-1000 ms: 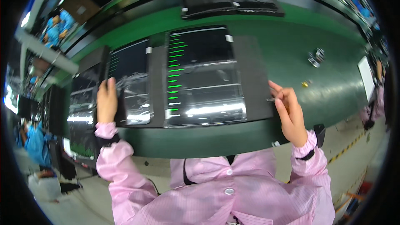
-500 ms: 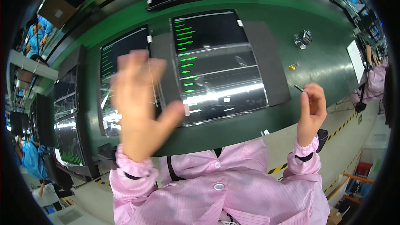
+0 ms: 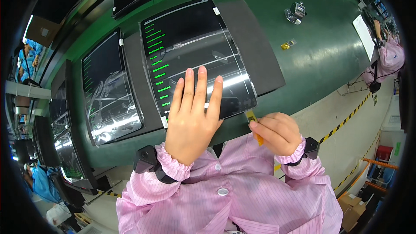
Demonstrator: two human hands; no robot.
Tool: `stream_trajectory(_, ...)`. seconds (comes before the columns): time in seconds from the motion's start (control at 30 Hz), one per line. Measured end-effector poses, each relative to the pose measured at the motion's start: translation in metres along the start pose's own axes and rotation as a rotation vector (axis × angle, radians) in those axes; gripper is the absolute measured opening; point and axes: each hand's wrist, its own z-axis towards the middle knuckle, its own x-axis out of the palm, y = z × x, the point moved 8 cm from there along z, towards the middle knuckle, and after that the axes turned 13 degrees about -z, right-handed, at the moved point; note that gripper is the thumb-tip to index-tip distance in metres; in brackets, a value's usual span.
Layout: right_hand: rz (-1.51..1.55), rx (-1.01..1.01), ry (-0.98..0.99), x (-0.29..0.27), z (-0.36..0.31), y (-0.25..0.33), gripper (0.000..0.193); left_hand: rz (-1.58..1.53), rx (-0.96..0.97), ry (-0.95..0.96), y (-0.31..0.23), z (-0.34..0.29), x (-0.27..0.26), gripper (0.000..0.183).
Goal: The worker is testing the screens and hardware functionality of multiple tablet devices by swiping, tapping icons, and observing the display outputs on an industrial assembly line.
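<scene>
In front of me a large black tablet (image 3: 190,26), its screen showing a column of green lines under clear film, lies on a dark grey foam pad (image 3: 260,56). My left hand (image 3: 193,117) rests palm down over the tablet's lower part, fingers stretched out. At the tablet's near right corner, my right hand (image 3: 277,132) pinches a small flat card with yellow tape (image 3: 251,116). The card's tip is at the tablet's edge; whether it enters a slot I cannot tell. A second lit tablet (image 3: 106,78) lies to the left.
On the green table (image 3: 320,60), a small yellow-taped piece (image 3: 287,44) and a shiny round metal object (image 3: 296,13) lie to the right. More dark tablets stand at the far edge and far left. A white board (image 3: 363,37) lies near a co-worker in pink (image 3: 392,58).
My left hand has come down from over the left tablet onto the middle one. My right hand has moved left to that tablet's near right corner. The head view has shifted.
</scene>
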Motion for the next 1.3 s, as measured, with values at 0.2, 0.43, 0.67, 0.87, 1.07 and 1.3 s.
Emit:
stream_trajectory(0.2, -0.048, -0.042, 0.024, 0.004, -0.002, 0.004, 0.044, -0.005, 0.009, -0.031, -0.001, 0.002, -0.003, 0.087)
stream_trajectory(0.43, -0.060, -0.046, -0.008, 0.006, -0.001, 0.003, 0.042, -0.003, 0.010, -0.028, -0.002, 0.002, -0.005, 0.085)
stream_trajectory(0.67, 0.079, 0.091, 0.023, 0.012, 0.000, -0.010, 0.039, -0.191, 0.100, 0.054, -0.016, 0.005, 0.003, 0.086)
stream_trajectory(0.87, 0.085, 0.293, -0.015, 0.008, -0.003, -0.026, 0.046, -0.186, 0.080, 0.010, -0.018, 0.007, 0.002, 0.074)
stream_trajectory(1.07, 0.113, 0.531, 0.124, 0.010, 0.003, -0.044, 0.054, -0.174, 0.034, -0.128, -0.020, 0.005, 0.006, 0.061)
stream_trajectory(1.3, -0.017, 0.485, 0.094, 0.012, 0.001, -0.044, 0.047, -0.209, 0.057, -0.114, -0.020, 0.009, 0.003, 0.059)
